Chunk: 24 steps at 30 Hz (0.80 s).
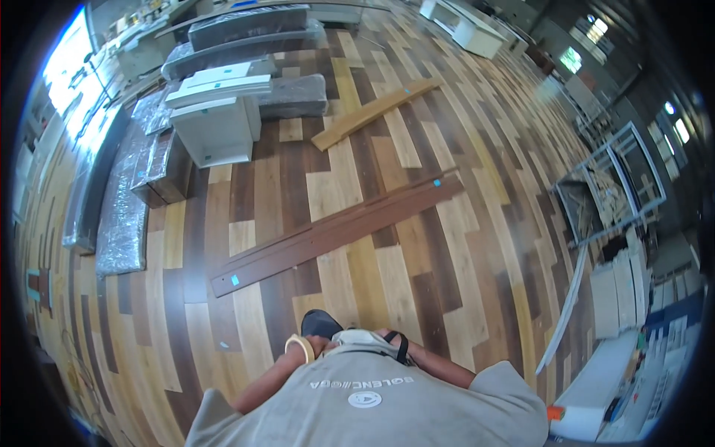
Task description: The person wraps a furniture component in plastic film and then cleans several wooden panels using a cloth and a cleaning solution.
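Observation:
Both my forearms bend in toward my waist over my grey shirt. My left hand (319, 344) rests against a small grey pouch (363, 338) at my belly, and a roll of pale tape (299, 347) sits around that wrist. My right hand (389, 335) is mostly hidden behind the pouch and its black strap (402, 348). The fingers of both hands are out of sight. One dark shoe (320, 322) shows just ahead of the hands, on the patchwork wooden floor (417, 298).
Two long dark brown boards (335, 231) with blue tags lie diagonally ahead. Farther off are a light wooden plank (376, 112), white cabinet parts (216, 127) and plastic-wrapped bundles (119, 216). White panels (596, 372) and a metal-framed rack (611, 186) stand at the right.

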Tool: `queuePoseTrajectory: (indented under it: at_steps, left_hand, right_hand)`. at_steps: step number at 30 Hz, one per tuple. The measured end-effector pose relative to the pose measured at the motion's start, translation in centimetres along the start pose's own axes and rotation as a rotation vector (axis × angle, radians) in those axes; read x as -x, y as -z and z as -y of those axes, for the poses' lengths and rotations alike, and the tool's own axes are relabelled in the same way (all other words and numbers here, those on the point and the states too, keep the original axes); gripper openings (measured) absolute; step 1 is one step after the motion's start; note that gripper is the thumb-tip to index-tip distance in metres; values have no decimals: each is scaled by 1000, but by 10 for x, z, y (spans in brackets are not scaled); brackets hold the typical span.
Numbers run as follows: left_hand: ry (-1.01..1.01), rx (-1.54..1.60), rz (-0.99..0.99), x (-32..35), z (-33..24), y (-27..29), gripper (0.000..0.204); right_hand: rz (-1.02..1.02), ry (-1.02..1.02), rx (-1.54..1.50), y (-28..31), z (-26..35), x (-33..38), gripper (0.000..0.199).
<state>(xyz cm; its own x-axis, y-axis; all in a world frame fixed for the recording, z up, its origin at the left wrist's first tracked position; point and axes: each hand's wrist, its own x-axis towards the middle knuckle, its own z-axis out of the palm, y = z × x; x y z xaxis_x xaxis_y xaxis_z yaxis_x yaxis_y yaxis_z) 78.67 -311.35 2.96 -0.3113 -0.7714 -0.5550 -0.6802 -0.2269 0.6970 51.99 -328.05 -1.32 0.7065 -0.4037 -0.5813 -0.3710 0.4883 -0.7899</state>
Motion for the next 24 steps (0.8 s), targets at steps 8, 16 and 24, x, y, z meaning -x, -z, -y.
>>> queuePoseTrajectory:
  at_steps: [8,16,24]
  left_hand:
    - [241,207,-240,-82,-49,88,43]
    - [397,159,-387,-230,39,197,44]
    - [758,831,-635,-384,218,121,48]
  right_hand:
    - [291,-319,847,69,96,-67,33]
    - [-161,-13,898,126,153,-127,29]
    - [-305,31,890,247,90,-320,43]
